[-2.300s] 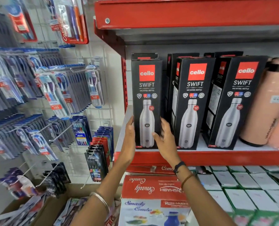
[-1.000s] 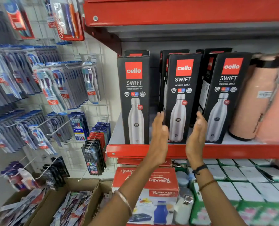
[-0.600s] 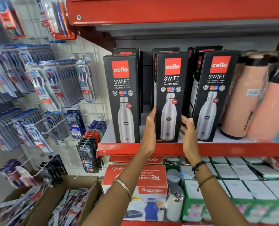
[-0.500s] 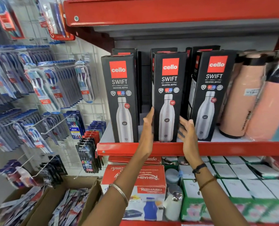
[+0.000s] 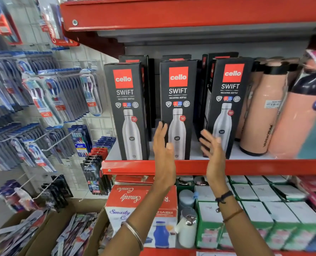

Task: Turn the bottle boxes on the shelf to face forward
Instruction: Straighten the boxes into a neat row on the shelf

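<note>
At 9 o'clock in the view hang racks of toothbrush packs [image 5: 48, 100], no part of the job. On the red shelf [image 5: 245, 166] stand 3 front-row bottle boxes. The left box [image 5: 127, 111] faces squarely forward, so it looks done. The middle box [image 5: 178, 108] also shows its full printed face, and both hands flank its lower half: the left hand [image 5: 162, 150] at its 8 o'clock corner, fingers straight and released, the right hand [image 5: 211, 146] at 4 o'clock, fingers spread and grasping nothing. Neither hand clearly touches the box, though motion blur makes this hard to judge. The right box [image 5: 227, 106], at 3 o'clock from the middle one, is turned slightly, its left side panel showing, so it seems to be the 1 still needing a twist. Behind the front row, at 12 o'clock, more boxes [image 5: 220, 56] peek out; their facing cannot be read. Farther right stand peach flasks [image 5: 260, 115].
</note>
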